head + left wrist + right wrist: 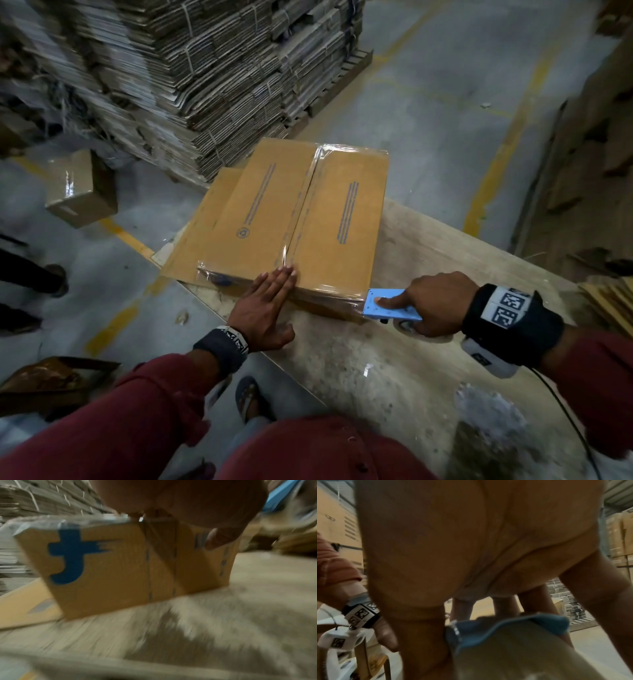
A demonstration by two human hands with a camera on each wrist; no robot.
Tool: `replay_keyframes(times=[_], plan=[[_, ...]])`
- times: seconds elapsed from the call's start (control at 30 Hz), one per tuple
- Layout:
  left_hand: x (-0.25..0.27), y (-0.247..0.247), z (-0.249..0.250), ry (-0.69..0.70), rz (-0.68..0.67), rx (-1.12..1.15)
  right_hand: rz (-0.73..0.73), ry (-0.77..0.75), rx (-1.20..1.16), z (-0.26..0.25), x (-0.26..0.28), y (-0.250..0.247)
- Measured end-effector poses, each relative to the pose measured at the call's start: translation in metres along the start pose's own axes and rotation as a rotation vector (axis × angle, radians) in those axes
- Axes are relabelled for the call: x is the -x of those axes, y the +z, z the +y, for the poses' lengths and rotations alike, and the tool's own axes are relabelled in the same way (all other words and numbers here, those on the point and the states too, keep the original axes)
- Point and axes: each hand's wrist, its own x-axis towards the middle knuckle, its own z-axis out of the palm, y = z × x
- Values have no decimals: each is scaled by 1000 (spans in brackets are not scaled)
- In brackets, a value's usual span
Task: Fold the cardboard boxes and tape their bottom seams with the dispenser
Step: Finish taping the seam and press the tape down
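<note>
A folded brown cardboard box [335, 219] lies bottom up on the worn table [428, 370], with clear tape along its centre seam and across its near edge. My left hand [265, 305] lies flat, straight fingers pressing the tape at the near end of the seam. My right hand [435, 303] grips the blue tape dispenser [387, 305] at the box's near right corner, index finger along its top. The left wrist view shows the box's side [120, 568] with a blue logo. In the right wrist view my palm [471, 540] hides most of the dispenser [513, 627].
A pallet of bundled flat cartons [191, 75] rises behind the table. A small taped box [80, 186] sits on the floor at left, near another person's feet [56, 279]. More flat cardboard [609, 301] lies at the table's right edge. Under the box lies a flat sheet [191, 236].
</note>
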Motion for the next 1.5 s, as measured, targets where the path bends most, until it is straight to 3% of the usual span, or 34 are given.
replay_keyframes(times=[0.17,0.3,0.37,0.7,1.03,1.2,1.5], plan=[[-9,-16,24,-35,-16,-28,37,-5,6,1,-1,1],[-39,-14,89,213,-44,38,45,-6,5,0,-3,3],[-51,-4,108,242,-121,4,41,-7,-8,3,-3,3],[-53,9,95,297,-139,-23,32,50,-232,31,37,21],[-53,8,94,286,-149,11,15,86,-238,38,43,24],[-51,8,97,278,-131,2,-45,75,-181,32,20,21],[-55,-1,102,256,-154,-21,-87,32,-312,44,-14,23]])
